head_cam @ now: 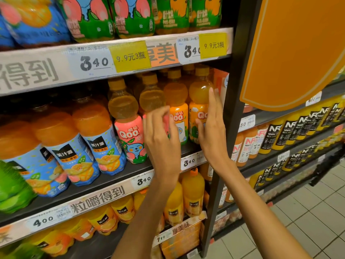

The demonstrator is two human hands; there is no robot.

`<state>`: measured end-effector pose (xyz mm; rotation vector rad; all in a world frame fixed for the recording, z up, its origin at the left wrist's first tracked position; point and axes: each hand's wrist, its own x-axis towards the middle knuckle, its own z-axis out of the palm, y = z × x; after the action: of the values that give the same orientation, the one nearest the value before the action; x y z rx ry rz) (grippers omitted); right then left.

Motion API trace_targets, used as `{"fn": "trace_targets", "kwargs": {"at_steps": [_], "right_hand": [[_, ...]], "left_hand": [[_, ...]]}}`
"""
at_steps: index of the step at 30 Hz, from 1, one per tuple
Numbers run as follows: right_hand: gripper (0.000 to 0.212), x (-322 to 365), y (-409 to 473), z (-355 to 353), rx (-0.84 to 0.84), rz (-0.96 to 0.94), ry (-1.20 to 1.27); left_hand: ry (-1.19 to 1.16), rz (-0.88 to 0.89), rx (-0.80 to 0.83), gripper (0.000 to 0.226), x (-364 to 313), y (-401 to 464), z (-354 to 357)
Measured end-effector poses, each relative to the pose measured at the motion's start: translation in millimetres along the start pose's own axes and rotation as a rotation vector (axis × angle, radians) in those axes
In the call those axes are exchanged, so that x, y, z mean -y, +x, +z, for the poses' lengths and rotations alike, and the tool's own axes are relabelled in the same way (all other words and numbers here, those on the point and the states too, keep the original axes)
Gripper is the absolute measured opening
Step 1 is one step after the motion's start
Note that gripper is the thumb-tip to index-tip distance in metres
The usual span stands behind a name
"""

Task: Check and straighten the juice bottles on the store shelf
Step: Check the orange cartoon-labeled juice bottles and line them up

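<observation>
Two hands reach to small juice bottles standing upright on the middle shelf (104,181), caps up.

Four bottles stand in the front row by the dark post (226,128), their long axes vertical: a pink-label bottle (128,133), a second bottle (152,99) mostly behind the left hand (161,141), an orange-label bottle (177,113) between the hands, and the end bottle (199,101) nearest the post. The left hand's fingers curl around the second bottle's label, just below its bulge. The right hand (212,128) lies flat with straight fingers along the end bottle's right side, thumb across its label. Larger blue-label bottles (97,139) lean at left.
</observation>
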<state>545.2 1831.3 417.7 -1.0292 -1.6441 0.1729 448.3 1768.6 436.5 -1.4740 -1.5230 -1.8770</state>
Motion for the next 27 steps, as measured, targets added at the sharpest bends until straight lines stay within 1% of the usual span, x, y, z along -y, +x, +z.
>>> {"fn": "trace_targets", "kwargs": {"at_steps": [2,3,4,5,7,8,11,15,18,23,27], "right_hand": [[0.077,1.2,-3.0,2.3,0.009,0.047,0.031],[0.078,6.1,-4.1,2.3,0.016,0.065,0.041],[0.079,7.3,-5.9,2.9,0.016,0.084,0.061],[0.080,7.6,-7.1,3.6,0.007,0.092,0.072],[0.080,7.3,-8.2,5.4,-0.007,0.093,0.065],[0.081,6.8,-8.8,6.2,-0.009,0.103,0.066],[0.085,4.9,-10.9,9.3,-0.012,0.133,0.052],[0.083,-0.4,-15.7,15.1,-0.044,0.101,-0.025],[0.077,-2.0,-16.6,16.8,-0.063,0.116,-0.023],[0.074,-6.5,-17.1,12.8,-0.048,0.131,0.078],[0.073,-6.0,-10.9,12.7,-0.044,0.118,0.115]], "left_hand": [[0.083,0.110,-0.037,0.022,-5.2,23.9,-5.0],[0.132,0.148,-0.005,0.023,-8.2,35.4,-4.3],[0.178,0.171,0.060,0.023,-10.9,45.5,-1.2],[0.234,0.174,0.159,0.023,-14.1,53.6,3.1],[0.360,0.146,0.368,0.022,-20.6,64.1,13.6],[0.410,0.127,0.441,0.019,-22.7,68.0,18.5],[0.496,0.095,0.610,0.013,-26.9,82.6,28.6],[0.573,0.001,0.838,0.025,-30.3,103.8,36.0],[0.560,-0.065,0.876,0.028,-32.9,111.1,35.3],[0.491,-0.090,0.849,0.029,-27.2,114.7,31.0],[0.444,-0.099,0.826,0.027,-24.0,116.4,26.1]]}}
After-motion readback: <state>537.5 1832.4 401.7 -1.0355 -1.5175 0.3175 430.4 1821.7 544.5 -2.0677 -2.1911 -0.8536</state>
